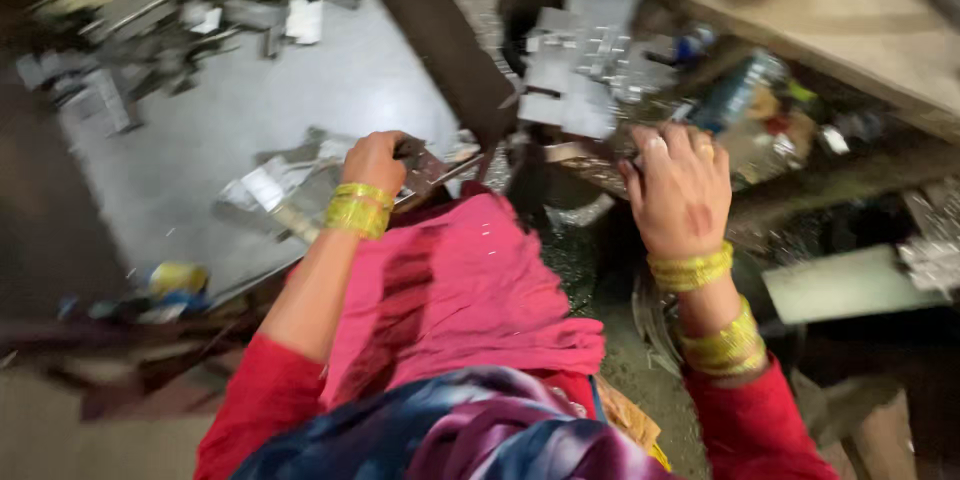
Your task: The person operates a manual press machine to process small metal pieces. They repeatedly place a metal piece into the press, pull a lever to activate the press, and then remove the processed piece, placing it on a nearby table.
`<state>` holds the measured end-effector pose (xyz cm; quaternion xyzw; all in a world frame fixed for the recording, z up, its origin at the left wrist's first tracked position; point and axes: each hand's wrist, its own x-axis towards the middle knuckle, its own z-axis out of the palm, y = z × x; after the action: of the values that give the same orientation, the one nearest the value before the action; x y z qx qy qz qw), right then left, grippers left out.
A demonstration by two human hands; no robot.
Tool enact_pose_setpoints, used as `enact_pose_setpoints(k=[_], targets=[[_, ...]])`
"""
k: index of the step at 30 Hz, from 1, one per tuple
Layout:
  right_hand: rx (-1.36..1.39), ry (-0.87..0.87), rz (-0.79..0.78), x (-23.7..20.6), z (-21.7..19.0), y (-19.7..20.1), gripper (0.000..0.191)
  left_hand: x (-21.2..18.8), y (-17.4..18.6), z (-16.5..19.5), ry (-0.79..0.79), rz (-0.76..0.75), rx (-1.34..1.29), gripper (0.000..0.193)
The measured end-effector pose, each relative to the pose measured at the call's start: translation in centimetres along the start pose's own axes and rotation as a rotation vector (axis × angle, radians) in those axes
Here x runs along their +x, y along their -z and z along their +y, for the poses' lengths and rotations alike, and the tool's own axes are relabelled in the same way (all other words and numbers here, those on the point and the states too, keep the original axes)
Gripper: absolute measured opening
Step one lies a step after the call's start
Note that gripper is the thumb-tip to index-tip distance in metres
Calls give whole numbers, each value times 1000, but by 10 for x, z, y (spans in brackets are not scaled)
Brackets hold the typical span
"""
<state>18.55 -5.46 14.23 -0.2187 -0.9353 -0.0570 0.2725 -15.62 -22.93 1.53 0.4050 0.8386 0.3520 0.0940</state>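
I see the left hand (375,160) clenched on a flat metal piece (425,172), right hand (680,190) spread loose over stacked plates (575,60); many pieces (130,30) remain unsorted.

Metal workshop: scattered sheet-metal pieces (575,60)

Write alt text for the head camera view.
Seen blurred from above, a person's left hand grips a flat metal piece over a grey tray of metal scraps, while the right hand rests near a stack of stamped metal parts. Yellow bangles circle both wrists, above red sleeves.
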Motion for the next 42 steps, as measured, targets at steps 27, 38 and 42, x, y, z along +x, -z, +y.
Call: enact_pose_setpoints(k=[27, 38, 42], targets=[[265, -747, -645, -94, 41, -123, 54, 58, -191, 190, -446, 23, 576, 38], [283, -932, -621, -151, 57, -183, 58, 66, -195, 190, -472, 53, 618, 44], [385, -963, -347, -179, 38, -217, 57, 65, -192, 193, -461, 112, 700, 52]])
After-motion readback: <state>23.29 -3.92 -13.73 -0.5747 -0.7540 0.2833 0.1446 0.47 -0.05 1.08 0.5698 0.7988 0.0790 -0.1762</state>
